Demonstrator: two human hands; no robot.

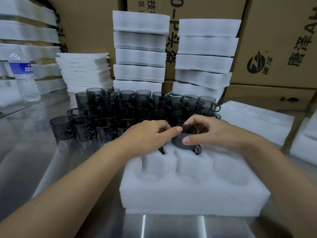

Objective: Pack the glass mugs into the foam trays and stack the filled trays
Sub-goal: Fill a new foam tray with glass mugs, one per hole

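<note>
1. Surroundings: steel desk (51, 160) carries a white foam tray (188, 194) at front centre. A block of loose mugs (137, 109) stands just behind the tray. A water bottle (24, 78) stands far left, and a pile of thin foam sheets (84, 71) sits behind the mugs. Cardboard cartons (274, 40) form the backdrop. A spare tray (253, 121) lies to the right.
2. Obstruction: the left hand (151, 133) covers the far-left cavity. Only a dark strip (162, 151) shows beneath it.
3. Counts: two tray stacks, left stack (139, 48) and right stack (205, 54), each show five trays. The front tray shows three empty near cavities (149, 176). The loose mugs overlap and cannot be counted exactly.
4. Task item: one smoked glass mug (185, 141) sits partly sunk in the far-middle cavity.
5. Orientation: mouth up, axis roughly upright; its handle (197, 149) points toward the person and slightly right.
6. Fingers: the right hand (214, 131) grips the mug, thumb on the wall and fingers curled over the far rim. The left index fingertip touches the rim; whether the other curled left fingers hold anything cannot be told.
</note>
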